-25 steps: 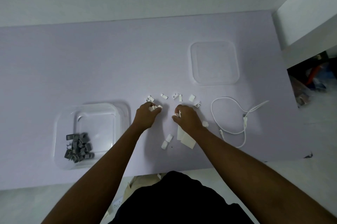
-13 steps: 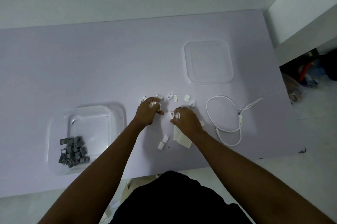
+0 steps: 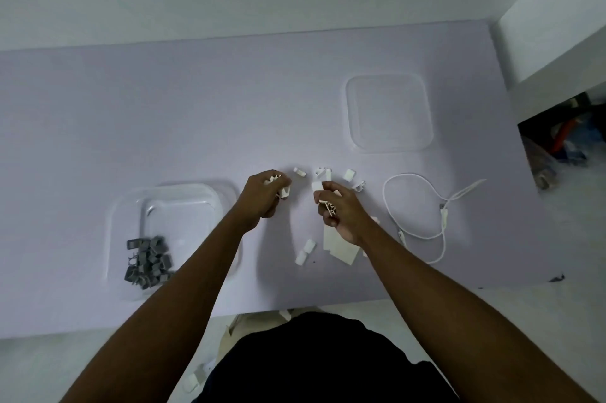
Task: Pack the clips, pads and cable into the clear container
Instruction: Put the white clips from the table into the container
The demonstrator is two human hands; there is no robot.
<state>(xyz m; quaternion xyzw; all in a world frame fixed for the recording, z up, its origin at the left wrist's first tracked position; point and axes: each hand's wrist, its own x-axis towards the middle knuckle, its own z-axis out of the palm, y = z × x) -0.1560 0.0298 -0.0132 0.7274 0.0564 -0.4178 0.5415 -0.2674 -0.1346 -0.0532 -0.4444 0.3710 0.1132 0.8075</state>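
Observation:
My left hand [image 3: 264, 196] is closed around several white clips, a little above the table. My right hand [image 3: 341, 209] grips more white clips, one pinched at its fingertips. Loose white clips [image 3: 349, 174] lie in a row just beyond both hands, and two more white clips [image 3: 305, 251] lie between my forearms. White pads [image 3: 341, 250] lie flat, partly hidden under my right wrist. A white cable [image 3: 423, 206] is looped on the table to the right. The clear container [image 3: 131, 206] stands at the left with several grey clips [image 3: 147, 263] in its near corner.
A clear square lid [image 3: 388, 112] lies flat at the back right of the lilac table [image 3: 164, 114]. The table's right edge meets a white wall, with dark clutter [image 3: 564, 140] on the floor beyond. White scraps [image 3: 196, 373] lie on the floor near my body.
Both hands have risen slightly and moved apart, each keeping its white clips. The right hand now pinches one more clip at its fingertips. The view shifted a little.

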